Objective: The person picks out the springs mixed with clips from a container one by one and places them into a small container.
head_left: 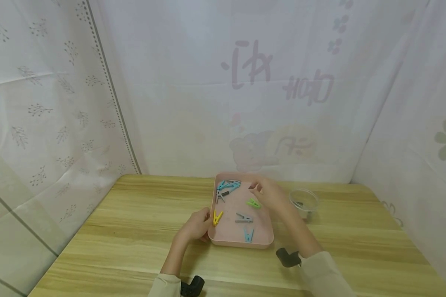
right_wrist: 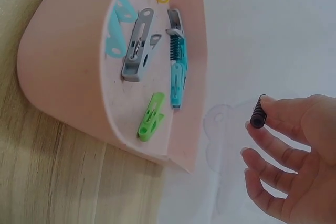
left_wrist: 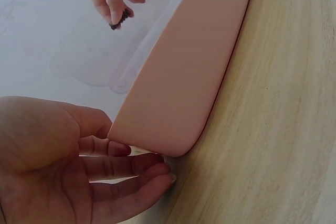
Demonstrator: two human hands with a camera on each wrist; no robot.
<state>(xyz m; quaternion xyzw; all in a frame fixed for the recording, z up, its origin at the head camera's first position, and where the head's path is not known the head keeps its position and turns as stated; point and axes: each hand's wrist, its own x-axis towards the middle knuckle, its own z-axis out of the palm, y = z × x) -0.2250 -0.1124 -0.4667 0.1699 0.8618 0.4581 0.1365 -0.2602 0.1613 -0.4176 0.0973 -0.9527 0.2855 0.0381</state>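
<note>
A pink tray (head_left: 241, 244) lies on the table, and my left hand (head_left: 198, 225) grips its near left corner, fingers at the rim and outer wall in the left wrist view. Above the tray's far right part, my right hand (head_left: 267, 193) pinches a small black ribbed cylinder (right_wrist: 258, 112) between thumb and index finger. Inside the tray lie a yellow clothespin (head_left: 217, 218), a green clothespin (head_left: 253, 203), a grey clothespin (head_left: 244, 218) and a light blue clothespin (head_left: 248, 235). Several blue and grey clothespins (head_left: 230, 185) cluster in the far left corner, with another black ribbed piece (head_left: 225, 193).
Right of the tray stands a clear round container (head_left: 304, 199) with something small and dark in it, too small to tell. The wooden table (head_left: 152, 206) backs onto a printed white curtain (head_left: 186, 103), with more curtain at both sides.
</note>
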